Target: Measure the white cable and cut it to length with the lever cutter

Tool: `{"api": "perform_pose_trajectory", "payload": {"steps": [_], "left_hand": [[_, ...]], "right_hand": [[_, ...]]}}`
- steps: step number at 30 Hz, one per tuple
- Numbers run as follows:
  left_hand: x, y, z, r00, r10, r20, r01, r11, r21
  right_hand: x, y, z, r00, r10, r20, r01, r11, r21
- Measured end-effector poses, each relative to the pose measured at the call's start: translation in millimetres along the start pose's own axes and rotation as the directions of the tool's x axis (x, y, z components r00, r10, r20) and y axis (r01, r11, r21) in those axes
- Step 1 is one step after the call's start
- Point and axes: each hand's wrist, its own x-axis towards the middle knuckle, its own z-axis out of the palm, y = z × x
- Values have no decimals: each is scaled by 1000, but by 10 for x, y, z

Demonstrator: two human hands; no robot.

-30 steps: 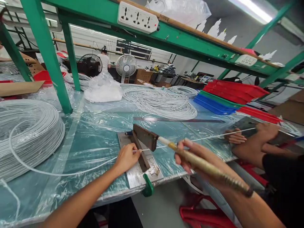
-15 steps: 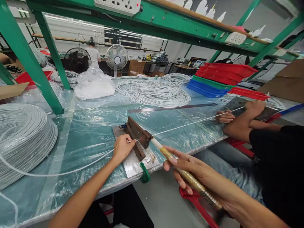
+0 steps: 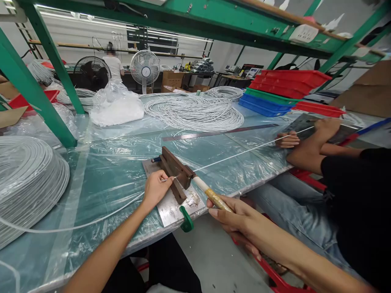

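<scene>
My left hand [image 3: 155, 188] pinches a white cable [image 3: 106, 217] at the brown metal jig [image 3: 175, 171]. From that hand the cable curves back toward the big coil [image 3: 36, 171] at the left. My right hand [image 3: 235, 215] is wrapped round the jig's handle [image 3: 216, 199], which is white near the jig and yellow-wrapped further down; its far end is hidden by the hand. A metal plate [image 3: 168, 211] lies under the jig, with a green clamp [image 3: 187, 221] at the table edge. Beyond the jig, a straight white cable [image 3: 238, 154] runs to a co-worker's hand [image 3: 287, 140].
Loose white cable coils [image 3: 195, 114] lie across the table behind a long steel ruler [image 3: 220, 132]. Stacked red, green and blue trays [image 3: 287, 85] stand at the back right. A green frame post [image 3: 51, 73] rises at the left. The co-worker's arm [image 3: 308, 154] rests on the right.
The handle has swung down slightly, and my right hand has closed further round it. My left hand stays at the jig. The whole view has shifted slightly.
</scene>
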Motion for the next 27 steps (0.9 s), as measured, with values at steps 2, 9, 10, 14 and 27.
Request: {"api": "perform_pose_trajectory", "payload": {"steps": [2,9,10,14,27], "left_hand": [[6,-18,11,1000,-1,1,1,1000,-23],[30,-60,43,1000,9,-4,-9,996,-93],[29,-64,43,1000,11,-3,-11,994,-106],[1,-73,13,1000,4,-10,-5,986,-168],[-130,54,-334,999,32,-11,-33,921,-387]], "right_hand": [[-12,-3,5,1000,-10,-14,10,1000,-8],[-18,70,12,998,-28,-49,26,999,-33],[9,167,42,996,-36,-78,32,998,-50],[180,679,219,951,-211,-228,187,975,-120],[-30,-490,-251,957,-288,43,258,907,332]]}}
